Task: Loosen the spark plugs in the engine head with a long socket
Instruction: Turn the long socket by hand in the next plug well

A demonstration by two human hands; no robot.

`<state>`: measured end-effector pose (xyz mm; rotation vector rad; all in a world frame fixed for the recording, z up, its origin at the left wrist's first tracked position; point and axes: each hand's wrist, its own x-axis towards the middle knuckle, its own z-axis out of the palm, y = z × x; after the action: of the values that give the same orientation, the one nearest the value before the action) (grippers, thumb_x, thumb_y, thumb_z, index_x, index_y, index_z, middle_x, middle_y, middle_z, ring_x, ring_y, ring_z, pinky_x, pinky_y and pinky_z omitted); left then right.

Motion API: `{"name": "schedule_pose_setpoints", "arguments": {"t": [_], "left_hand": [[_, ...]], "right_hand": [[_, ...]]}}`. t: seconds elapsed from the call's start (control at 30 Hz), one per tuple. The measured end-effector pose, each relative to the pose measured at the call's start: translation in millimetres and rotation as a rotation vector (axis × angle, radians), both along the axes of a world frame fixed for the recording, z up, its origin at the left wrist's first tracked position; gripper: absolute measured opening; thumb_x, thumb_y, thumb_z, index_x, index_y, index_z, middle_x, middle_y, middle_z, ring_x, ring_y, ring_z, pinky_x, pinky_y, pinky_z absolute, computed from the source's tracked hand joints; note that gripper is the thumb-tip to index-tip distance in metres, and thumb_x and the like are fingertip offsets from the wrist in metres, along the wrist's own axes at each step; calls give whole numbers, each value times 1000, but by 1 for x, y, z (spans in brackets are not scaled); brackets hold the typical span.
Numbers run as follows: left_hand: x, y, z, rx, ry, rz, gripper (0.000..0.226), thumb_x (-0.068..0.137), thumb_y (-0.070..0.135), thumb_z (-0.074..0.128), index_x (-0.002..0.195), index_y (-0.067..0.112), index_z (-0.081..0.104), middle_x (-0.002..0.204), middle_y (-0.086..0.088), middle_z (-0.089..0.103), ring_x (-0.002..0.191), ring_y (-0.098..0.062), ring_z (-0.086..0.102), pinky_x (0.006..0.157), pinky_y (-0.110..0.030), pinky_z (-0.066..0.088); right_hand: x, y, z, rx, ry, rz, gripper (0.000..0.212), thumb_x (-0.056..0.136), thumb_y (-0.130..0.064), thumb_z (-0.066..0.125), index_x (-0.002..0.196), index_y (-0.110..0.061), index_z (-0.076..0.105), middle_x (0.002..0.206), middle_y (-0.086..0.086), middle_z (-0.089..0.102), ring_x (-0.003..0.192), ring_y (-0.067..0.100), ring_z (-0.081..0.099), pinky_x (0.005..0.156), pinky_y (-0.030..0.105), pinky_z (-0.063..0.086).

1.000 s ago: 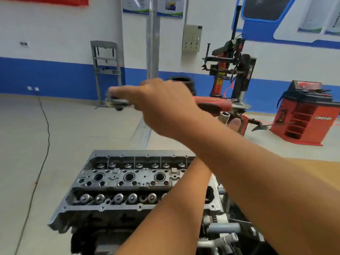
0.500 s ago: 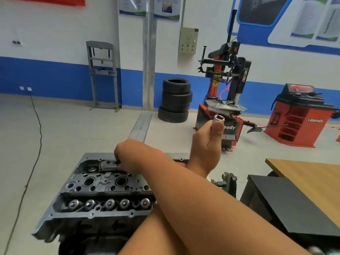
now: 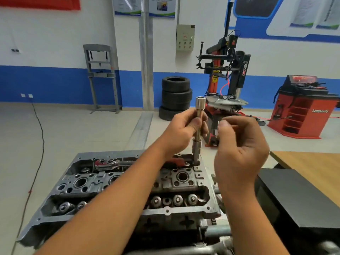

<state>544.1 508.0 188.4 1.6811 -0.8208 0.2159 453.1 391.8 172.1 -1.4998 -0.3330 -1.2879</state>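
The long socket (image 3: 198,126) stands upright above the far right corner of the engine head (image 3: 117,183), its lower end down at the head's top face, pinched partway up between thumb and fingers of the left hand (image 3: 181,130). The right hand (image 3: 241,150) hovers just right of the socket with fingers loosely curled, holding nothing, while a ratchet wrench (image 3: 117,163) lies along the head's far edge. If the socket is tilted as it enters a plug well (image 3: 182,177), it would likely seat crookedly on the spark plug, and a later pull on the ratchet could slip or round the hex.
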Motion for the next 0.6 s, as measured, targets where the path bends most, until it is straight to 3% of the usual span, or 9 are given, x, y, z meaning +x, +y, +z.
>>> {"name": "schedule_pose_setpoints", "arguments": {"t": [0.07,0.17,0.27,0.43,0.6], "left_hand": [[9,7,1,41,10,-123,13,106,5,51,108,11,63,91,-6,73,90,-22,72,83,-37,61],[17,13,3,22,1,-162,8,99,6,64,106,10,63,90,-9,73,90,-25,73,78,-34,59],[22,14,-4,-55,-11,-165,17,91,13,73,100,17,60,83,-3,64,84,-20,69,75,-34,58],[25,12,-20,-116,14,-192,22,91,31,68,107,16,62,87,-3,71,89,-20,70,75,-35,60],[35,27,-23,-31,107,-450,25,101,6,57,126,6,62,107,-10,73,103,-27,69,85,-41,59]], "right_hand": [[14,-22,-19,118,300,33,16,94,-14,69,85,-27,72,76,-9,70,70,8,64,66,31,52],[30,-37,-46,38,551,124,10,91,-19,77,93,-29,77,82,-12,75,75,4,69,71,29,57],[40,-27,-54,-111,551,120,5,87,-26,82,87,-29,79,79,-18,75,74,3,72,66,22,59],[50,-27,-49,-201,477,-42,15,79,-35,89,78,-28,75,70,-17,72,69,0,69,61,12,52],[58,-19,-48,-180,396,-84,26,75,-44,88,72,-27,69,65,-16,69,65,-1,66,59,12,48]]}}
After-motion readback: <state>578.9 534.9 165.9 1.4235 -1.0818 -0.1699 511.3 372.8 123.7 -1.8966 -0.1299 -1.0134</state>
